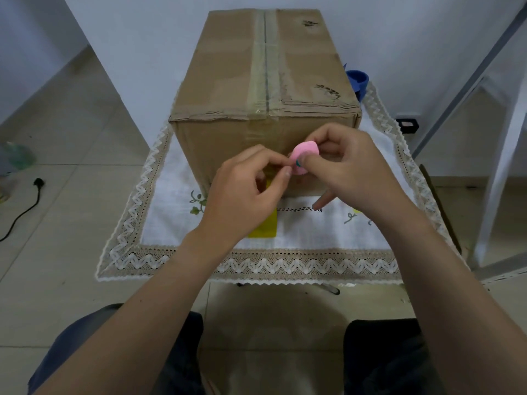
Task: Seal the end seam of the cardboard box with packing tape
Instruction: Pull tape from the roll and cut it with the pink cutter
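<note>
Head view showed the closed cardboard box (265, 89), contents hidden, on a lace-edged cloth (171, 195); right hand (350, 169) pinched a pink tape roll (303, 155), left hand (242, 192) picking at it.

The cardboard box (265, 89) is plain brown with clear glossy tape (263, 67) down its top seam. A pink roll (302, 158) sits at centre. The white cloth (176, 195) has a beige zigzag lace border and green embroidered sprigs; a yellow patch (266, 226) lies at 6 o'clock of the roll.
</note>
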Demonstrator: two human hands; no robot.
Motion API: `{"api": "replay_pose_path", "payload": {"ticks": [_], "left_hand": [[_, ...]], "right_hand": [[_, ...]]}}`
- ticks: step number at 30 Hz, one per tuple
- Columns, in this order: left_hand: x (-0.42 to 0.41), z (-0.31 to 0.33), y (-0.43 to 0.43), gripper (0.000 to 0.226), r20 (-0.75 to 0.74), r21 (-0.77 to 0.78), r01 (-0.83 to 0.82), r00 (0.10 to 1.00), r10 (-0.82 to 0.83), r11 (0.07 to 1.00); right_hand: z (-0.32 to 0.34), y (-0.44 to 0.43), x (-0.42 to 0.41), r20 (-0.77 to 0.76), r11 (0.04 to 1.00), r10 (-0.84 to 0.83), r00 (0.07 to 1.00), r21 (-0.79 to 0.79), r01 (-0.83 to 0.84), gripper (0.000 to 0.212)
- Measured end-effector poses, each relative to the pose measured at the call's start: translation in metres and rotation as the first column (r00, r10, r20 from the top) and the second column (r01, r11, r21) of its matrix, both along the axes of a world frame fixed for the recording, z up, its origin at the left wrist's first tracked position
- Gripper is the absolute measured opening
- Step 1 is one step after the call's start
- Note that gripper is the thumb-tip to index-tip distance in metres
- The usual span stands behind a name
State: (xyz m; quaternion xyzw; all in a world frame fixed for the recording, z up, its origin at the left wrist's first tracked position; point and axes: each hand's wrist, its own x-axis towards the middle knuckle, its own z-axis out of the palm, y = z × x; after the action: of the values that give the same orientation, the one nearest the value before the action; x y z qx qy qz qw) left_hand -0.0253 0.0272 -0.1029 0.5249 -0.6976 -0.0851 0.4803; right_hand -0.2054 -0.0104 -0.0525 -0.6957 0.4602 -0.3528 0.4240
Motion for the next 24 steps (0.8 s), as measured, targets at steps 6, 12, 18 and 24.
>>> {"api": "replay_pose_path", "payload": {"ticks": [6, 12, 18, 24], "left_hand": [[0.000, 0.001, 0.001, 0.011, -0.078, 0.072, -0.028, 0.996, 0.034, 0.997], [-0.005, 0.001, 0.002, 0.022, -0.267, 0.099, -0.001, 0.963, 0.028, 0.995], [-0.006, 0.004, 0.001, 0.007, -0.321, 0.110, 0.009, 0.947, 0.027, 0.994], [-0.008, 0.008, 0.003, 0.006, -0.409, 0.131, 0.056, 0.912, 0.003, 0.990]], "right_hand": [[-0.012, -0.006, 0.008, 0.066, 0.998, 0.069, 0.995, -0.006, -0.069, 0.004], [-0.015, -0.007, 0.004, 0.067, 0.980, 0.149, 0.987, -0.142, -0.138, 0.008], [-0.016, -0.006, 0.001, 0.055, 0.974, 0.195, 0.979, -0.127, -0.186, 0.014], [-0.017, -0.005, -0.001, 0.051, 0.983, 0.149, 0.987, -0.118, -0.142, 0.006]]}}
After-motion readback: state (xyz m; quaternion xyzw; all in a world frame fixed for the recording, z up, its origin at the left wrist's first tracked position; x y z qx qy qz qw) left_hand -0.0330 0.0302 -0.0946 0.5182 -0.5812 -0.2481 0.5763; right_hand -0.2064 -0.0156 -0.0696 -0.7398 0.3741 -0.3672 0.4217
